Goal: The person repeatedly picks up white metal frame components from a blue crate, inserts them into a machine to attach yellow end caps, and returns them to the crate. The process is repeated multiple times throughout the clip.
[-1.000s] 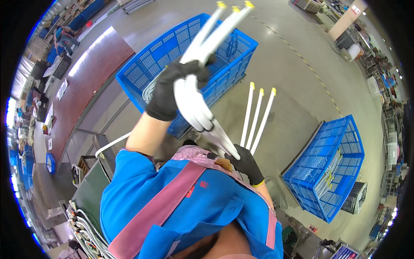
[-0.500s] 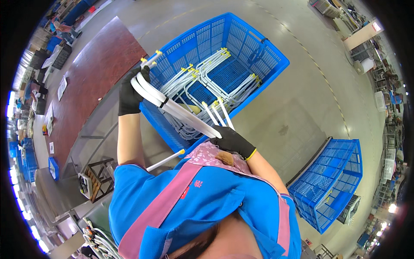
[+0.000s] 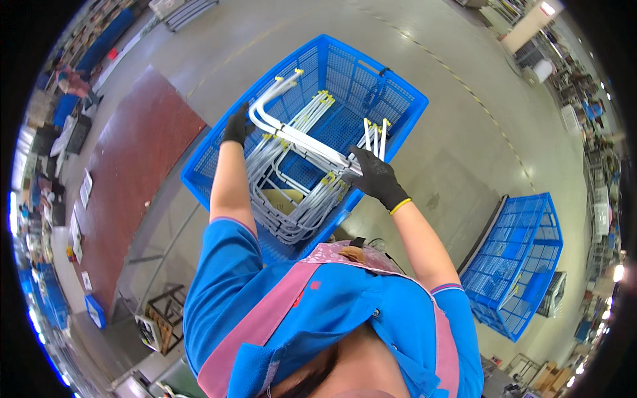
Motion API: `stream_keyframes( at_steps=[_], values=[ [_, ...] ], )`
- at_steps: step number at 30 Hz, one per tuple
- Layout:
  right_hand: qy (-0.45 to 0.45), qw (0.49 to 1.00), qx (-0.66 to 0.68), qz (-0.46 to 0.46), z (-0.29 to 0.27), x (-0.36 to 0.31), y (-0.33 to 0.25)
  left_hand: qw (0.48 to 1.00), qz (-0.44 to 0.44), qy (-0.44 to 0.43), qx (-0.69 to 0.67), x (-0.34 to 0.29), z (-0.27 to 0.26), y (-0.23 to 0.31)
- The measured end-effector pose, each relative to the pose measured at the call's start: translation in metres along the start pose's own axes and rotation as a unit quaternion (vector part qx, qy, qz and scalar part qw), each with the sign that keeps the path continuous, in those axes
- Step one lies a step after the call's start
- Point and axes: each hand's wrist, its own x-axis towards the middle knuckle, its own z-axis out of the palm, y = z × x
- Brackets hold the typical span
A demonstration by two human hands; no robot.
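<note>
A bundle of white U-shaped tube frames [image 3: 308, 141] with yellow end caps lies across between my black-gloved hands, inside the upper part of a big blue plastic crate [image 3: 417, 113]. My left hand [image 3: 237, 125] is closed at the bundle's left bend, its fingers partly hidden. At the right bend, my right hand [image 3: 377, 178] grips the tubes, the capped ends standing up beyond it. Below the bundle, similar grey-white tube frames [image 3: 292, 222] lie stacked in the crate. A pale yellow piece [image 3: 282, 200] shows among them.
On the left stands a long dark-red table [image 3: 139, 142] with papers on it. More blue crates [image 3: 511, 265] stand at the right on the grey floor. A wooden-slatted metal stand [image 3: 166, 318] is at the lower left. People [image 3: 74, 85] are far off at the upper left.
Both hands have reached forward with the tube bundle, away from my body and farther over the crate. My right hand has moved up and right. My view has shifted slightly.
</note>
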Motion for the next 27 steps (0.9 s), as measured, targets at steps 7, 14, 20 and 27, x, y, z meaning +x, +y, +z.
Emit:
stream_keyframes(
  at_steps=[7, 14, 20, 27],
  values=[
    [0.105, 0.993, 0.004, 0.058, 0.062, -0.159, 0.107, 0.729, 0.196, -0.316, 0.574, -0.004, 0.038, -0.221],
    [-0.064, 0.875, 0.13, 0.462, 0.102, -0.393, 0.188, 0.877, -0.298, -0.29, 0.24, -0.117, 0.139, -0.327],
    [-0.076, 0.889, 0.132, 0.433, 0.119, -0.502, 0.264, 0.852, -0.196, -0.342, 0.343, -0.157, 0.285, -0.323],
    [0.164, 0.769, 0.173, 0.593, 0.033, -0.561, 0.32, 0.719, -0.037, -0.547, 0.426, -0.209, 0.482, -0.36]
  ],
)
